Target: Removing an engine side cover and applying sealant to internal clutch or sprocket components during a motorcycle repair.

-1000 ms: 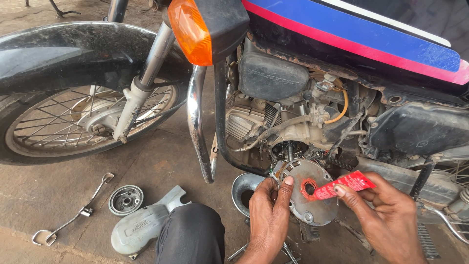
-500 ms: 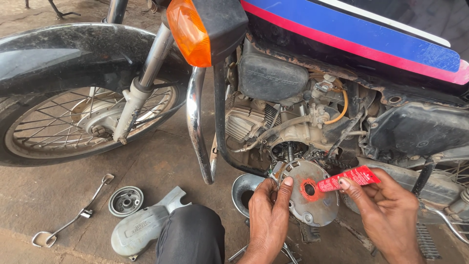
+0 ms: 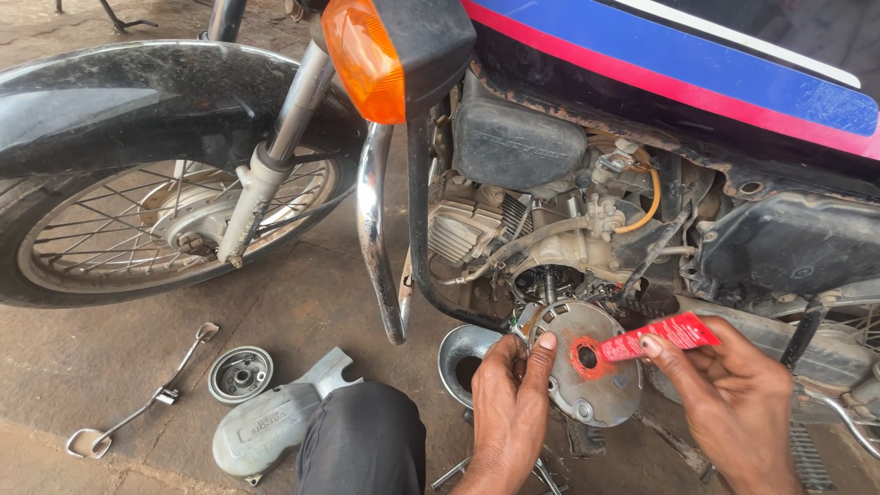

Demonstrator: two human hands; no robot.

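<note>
I see a round grey metal cover plate (image 3: 587,371), held tilted below the engine. A red sealant ring circles its centre hole. A red tube (image 3: 662,335) has its nozzle at that ring.

A round metal cover (image 3: 587,367) is held below the engine (image 3: 550,238) of the motorcycle, between the left hand (image 3: 509,403) and the right hand (image 3: 724,394). A small tube (image 3: 660,337) is placed against its centre. A bowl (image 3: 463,353) is seen just left of it. Further left, on the floor (image 3: 302,312), a side cover (image 3: 270,422), a small round part (image 3: 239,374) and a lever (image 3: 147,403) are laid below the front wheel (image 3: 137,229).
</note>
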